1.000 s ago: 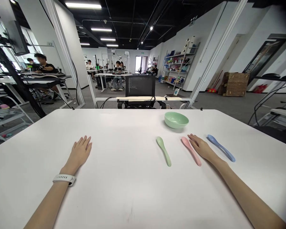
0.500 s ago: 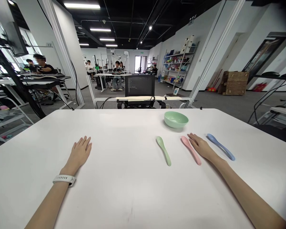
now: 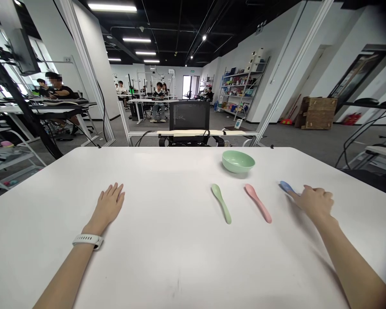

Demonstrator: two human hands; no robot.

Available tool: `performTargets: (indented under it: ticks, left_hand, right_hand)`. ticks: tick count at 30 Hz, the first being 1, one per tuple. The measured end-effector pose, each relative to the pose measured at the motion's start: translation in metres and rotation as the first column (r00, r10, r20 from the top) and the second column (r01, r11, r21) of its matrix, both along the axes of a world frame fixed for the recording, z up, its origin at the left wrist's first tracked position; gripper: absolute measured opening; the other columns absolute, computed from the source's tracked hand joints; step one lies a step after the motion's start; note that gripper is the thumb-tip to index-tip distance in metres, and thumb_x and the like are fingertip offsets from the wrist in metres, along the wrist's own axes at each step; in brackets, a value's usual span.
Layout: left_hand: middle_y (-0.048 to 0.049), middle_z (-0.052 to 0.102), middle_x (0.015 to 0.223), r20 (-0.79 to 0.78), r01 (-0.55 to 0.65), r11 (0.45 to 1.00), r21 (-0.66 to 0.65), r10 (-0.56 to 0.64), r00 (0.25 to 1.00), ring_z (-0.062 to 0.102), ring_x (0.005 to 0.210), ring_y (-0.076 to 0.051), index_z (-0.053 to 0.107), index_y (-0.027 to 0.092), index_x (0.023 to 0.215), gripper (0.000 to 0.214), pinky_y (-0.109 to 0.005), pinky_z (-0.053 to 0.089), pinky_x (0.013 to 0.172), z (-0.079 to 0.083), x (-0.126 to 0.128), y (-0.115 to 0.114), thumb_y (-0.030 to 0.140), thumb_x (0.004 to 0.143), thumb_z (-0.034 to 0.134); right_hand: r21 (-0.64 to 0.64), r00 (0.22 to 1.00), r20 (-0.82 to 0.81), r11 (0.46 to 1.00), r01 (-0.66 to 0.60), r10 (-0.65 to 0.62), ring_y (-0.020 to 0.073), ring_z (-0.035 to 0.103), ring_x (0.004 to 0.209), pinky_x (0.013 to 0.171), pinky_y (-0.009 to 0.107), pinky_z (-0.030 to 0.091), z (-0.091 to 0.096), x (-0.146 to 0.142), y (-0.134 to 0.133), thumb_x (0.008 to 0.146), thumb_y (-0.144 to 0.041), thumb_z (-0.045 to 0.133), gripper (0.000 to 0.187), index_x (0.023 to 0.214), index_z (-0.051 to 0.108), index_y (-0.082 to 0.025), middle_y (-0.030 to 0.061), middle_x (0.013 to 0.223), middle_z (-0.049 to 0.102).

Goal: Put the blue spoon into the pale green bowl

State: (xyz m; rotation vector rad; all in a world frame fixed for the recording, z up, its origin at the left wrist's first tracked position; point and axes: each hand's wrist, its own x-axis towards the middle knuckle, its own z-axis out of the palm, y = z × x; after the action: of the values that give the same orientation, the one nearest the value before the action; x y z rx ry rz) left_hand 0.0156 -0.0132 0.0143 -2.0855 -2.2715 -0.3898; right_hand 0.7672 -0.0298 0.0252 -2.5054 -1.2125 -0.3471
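My left hand (image 3: 108, 206) lies flat on the white table (image 3: 167, 257), fingers stretched out, holding nothing; a white watch is on its wrist. My right hand (image 3: 313, 201) sits over the handle of the blue spoon (image 3: 285, 186), fingers curled down around it, and only the spoon's bowl end shows. The pink spoon (image 3: 258, 203) and the green spoon (image 3: 221, 203) lie side by side to the left of that hand. A green bowl (image 3: 238, 161) stands upright just beyond the spoons.
An office chair (image 3: 189, 116) and a framed rail stand behind the table's far edge. People sit at desks in the background and to the far left. Shelving lines the right wall, with a wooden crate (image 3: 315, 113) near it.
My right hand has moved right, from between the pink and blue spoons onto the blue spoon's handle, and its fingers have curled. The left hand has stayed still.
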Motion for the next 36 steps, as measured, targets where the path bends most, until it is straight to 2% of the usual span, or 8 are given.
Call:
performTargets:
  ticks: [4, 7, 11, 15, 19, 26, 30, 36]
  left_hand:
    - [-0.0211, 0.053, 0.181, -0.002, 0.002, 0.999, 0.034, -0.002, 1.000, 0.047, 0.171, -0.036, 0.060, 0.013, 0.168, 0.074, -0.065, 0.037, 0.140, -0.002, -0.001, 0.000, 0.043, 0.112, 0.023]
    - [-0.0197, 0.056, 0.179, -0.002, 0.000, 0.998, 0.055, 0.000, 1.000, 0.049, 0.170, -0.035, 0.062, 0.016, 0.167, 0.072, -0.064, 0.038, 0.139, -0.004, -0.002, 0.002, 0.043, 0.111, 0.025]
    - [-0.0182, 0.056, 0.180, 0.006, -0.005, 0.999, 0.050, 0.005, 1.000, 0.048, 0.171, -0.034, 0.062, 0.017, 0.168, 0.073, -0.060, 0.037, 0.140, -0.006, -0.003, 0.003, 0.044, 0.112, 0.024]
    - [-0.0188, 0.054, 0.182, 0.015, -0.004, 0.999, 0.036, 0.003, 1.000, 0.046, 0.172, -0.034, 0.060, 0.015, 0.169, 0.075, -0.061, 0.036, 0.140, -0.005, -0.003, 0.002, 0.045, 0.111, 0.022]
    - [-0.0204, 0.052, 0.182, 0.018, 0.006, 1.000, 0.016, -0.007, 1.000, 0.045, 0.172, -0.035, 0.059, 0.013, 0.169, 0.076, -0.063, 0.035, 0.140, -0.003, -0.003, 0.002, 0.044, 0.111, 0.022]
    - [-0.0192, 0.052, 0.183, 0.004, 0.004, 1.000, 0.015, -0.004, 1.000, 0.045, 0.173, -0.034, 0.058, 0.014, 0.170, 0.076, -0.061, 0.035, 0.141, -0.003, -0.004, 0.002, 0.045, 0.112, 0.021]
    - [-0.0194, 0.050, 0.183, -0.003, 0.008, 1.000, 0.000, -0.008, 1.000, 0.045, 0.173, -0.034, 0.058, 0.013, 0.170, 0.075, -0.062, 0.035, 0.141, -0.003, -0.005, 0.002, 0.044, 0.113, 0.022]
    - [-0.0205, 0.054, 0.180, -0.052, 0.006, 0.999, 0.033, -0.005, 0.999, 0.050, 0.170, -0.036, 0.061, 0.013, 0.168, 0.069, -0.064, 0.040, 0.138, -0.003, -0.004, 0.002, 0.038, 0.113, 0.027]
  right_hand:
    - [-0.095, 0.988, -0.094, 0.989, 0.111, -0.119, 0.0618, 0.064, 0.141, 0.107, 0.073, 0.054, -0.008, 0.025, 0.004, 0.092, -0.057, 0.061, 0.063, 0.119, 0.088, -0.007, 0.0486, 0.135, 0.071]
    - [-0.088, 0.983, -0.163, 0.993, 0.073, -0.086, 0.0609, 0.071, 0.131, 0.099, 0.074, 0.055, -0.011, 0.037, 0.007, 0.085, -0.068, 0.064, 0.052, 0.092, 0.089, -0.023, 0.0410, 0.120, 0.079]
    - [-0.040, 0.975, -0.219, 0.999, 0.030, -0.038, 0.0583, 0.078, 0.109, 0.089, 0.071, 0.056, -0.008, 0.043, 0.006, 0.078, -0.068, 0.062, 0.042, 0.076, 0.081, -0.030, 0.0323, 0.094, 0.082]
    - [0.066, 0.970, -0.241, 0.997, 0.028, -0.011, 0.0515, 0.078, 0.102, 0.085, 0.060, 0.056, 0.010, 0.031, 0.000, 0.081, -0.058, 0.063, 0.036, 0.089, 0.084, -0.029, 0.0281, 0.101, 0.085]
    - [0.193, 0.951, -0.280, 0.978, -0.079, 0.132, 0.0413, 0.076, 0.088, 0.082, 0.053, 0.055, 0.047, 0.002, 0.005, 0.089, -0.057, 0.066, 0.047, 0.111, 0.087, -0.022, 0.0243, 0.109, 0.086]
    - [0.099, 0.888, -0.201, 0.911, -0.401, 0.413, 0.0298, 0.075, 0.092, 0.083, 0.038, 0.053, 0.106, -0.071, 0.060, 0.103, -0.045, 0.069, 0.044, 0.118, 0.087, -0.008, 0.0234, 0.113, 0.087]
    - [0.000, 0.878, -0.154, 0.888, -0.460, 0.454, 0.0273, 0.076, 0.092, 0.085, 0.034, 0.054, 0.111, -0.100, 0.097, 0.105, -0.033, 0.070, 0.030, 0.107, 0.090, -0.010, 0.0212, 0.107, 0.089]
    - [-0.100, 0.894, -0.149, 0.893, -0.439, 0.423, 0.0310, 0.081, 0.091, 0.077, 0.034, 0.054, 0.101, -0.121, 0.129, 0.092, -0.011, 0.075, 0.016, 0.089, 0.091, -0.013, 0.0200, 0.097, 0.088]
